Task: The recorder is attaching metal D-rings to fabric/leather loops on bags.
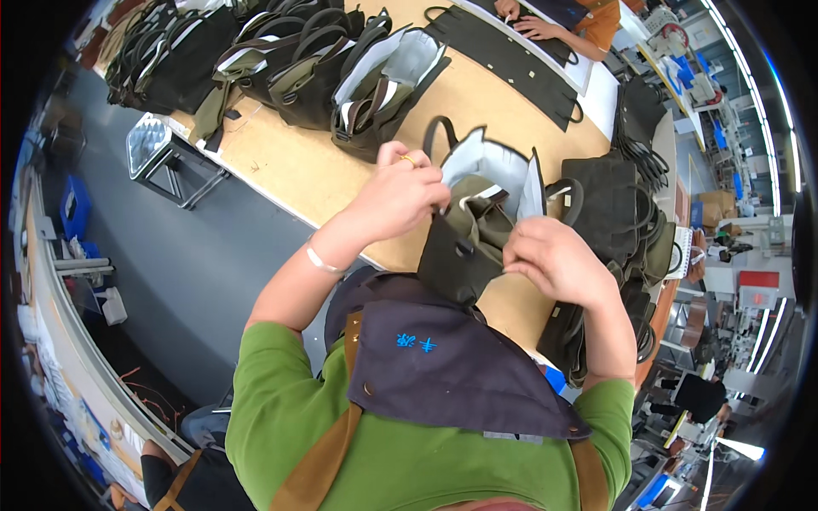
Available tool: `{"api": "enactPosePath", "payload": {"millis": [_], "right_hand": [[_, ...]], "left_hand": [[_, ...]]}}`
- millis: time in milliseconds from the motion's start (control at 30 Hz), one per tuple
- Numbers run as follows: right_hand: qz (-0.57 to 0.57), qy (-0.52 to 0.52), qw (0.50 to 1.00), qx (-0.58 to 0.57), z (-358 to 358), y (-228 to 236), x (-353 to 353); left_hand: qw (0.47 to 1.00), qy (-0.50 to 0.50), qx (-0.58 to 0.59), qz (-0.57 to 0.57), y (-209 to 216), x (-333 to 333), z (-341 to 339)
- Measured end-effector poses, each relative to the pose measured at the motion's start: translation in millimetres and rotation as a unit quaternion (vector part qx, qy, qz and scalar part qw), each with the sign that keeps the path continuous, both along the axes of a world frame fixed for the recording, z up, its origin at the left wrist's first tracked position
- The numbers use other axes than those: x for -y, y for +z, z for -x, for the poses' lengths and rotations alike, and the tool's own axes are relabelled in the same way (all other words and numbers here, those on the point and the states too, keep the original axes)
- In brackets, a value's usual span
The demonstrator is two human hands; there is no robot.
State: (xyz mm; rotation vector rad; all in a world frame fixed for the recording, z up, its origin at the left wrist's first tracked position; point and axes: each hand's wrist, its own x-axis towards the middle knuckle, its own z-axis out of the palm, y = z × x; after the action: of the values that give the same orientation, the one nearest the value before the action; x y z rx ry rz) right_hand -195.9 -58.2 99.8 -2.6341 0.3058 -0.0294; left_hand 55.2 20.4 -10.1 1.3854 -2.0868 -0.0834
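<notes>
A dark olive handbag point(456, 255) with a pale grey lining stands open at the top on the table in front of me. Olive fabric is bunched inside its mouth, and a dark loop handle rises at the far left of it. My left hand point(405, 189), with a ring and a bracelet at the wrist, pinches the bag's left upper edge. On the other side my right hand point(550, 255) has its fingers curled closed on the bag's right edge. The fingertips of both hands are partly hidden.
Finished-looking dark bags point(375, 102) stand in a row along the far left of the wooden table point(281, 170). More black bags point(601, 204) lie at my right. Across the table a co-worker's hands point(537, 27) rest by flat black panels point(503, 64). A metal-framed stool point(162, 153) stands left.
</notes>
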Motion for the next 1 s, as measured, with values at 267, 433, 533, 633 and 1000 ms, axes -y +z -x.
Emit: {"api": "enactPosePath", "payload": {"millis": [267,433,533,633,1000], "right_hand": [[0.103,-0.055,0.993,-0.024,29,-48,4],[0.111,-0.079,0.991,0.000,31,-83,13],[0.150,-0.065,0.986,0.018,27,-78,12],[0.239,-0.060,0.968,0.054,28,-73,17],[-0.086,-0.364,0.920,0.114,-5,-102,-34]], "left_hand": [[0.984,-0.069,0.140,-0.088,41,-46,16],[0.971,-0.007,0.112,-0.210,34,-30,37],[0.943,-0.069,0.073,-0.317,40,8,40],[0.908,-0.109,0.120,-0.385,33,50,44],[0.946,-0.180,0.038,-0.267,-5,57,38]]}}
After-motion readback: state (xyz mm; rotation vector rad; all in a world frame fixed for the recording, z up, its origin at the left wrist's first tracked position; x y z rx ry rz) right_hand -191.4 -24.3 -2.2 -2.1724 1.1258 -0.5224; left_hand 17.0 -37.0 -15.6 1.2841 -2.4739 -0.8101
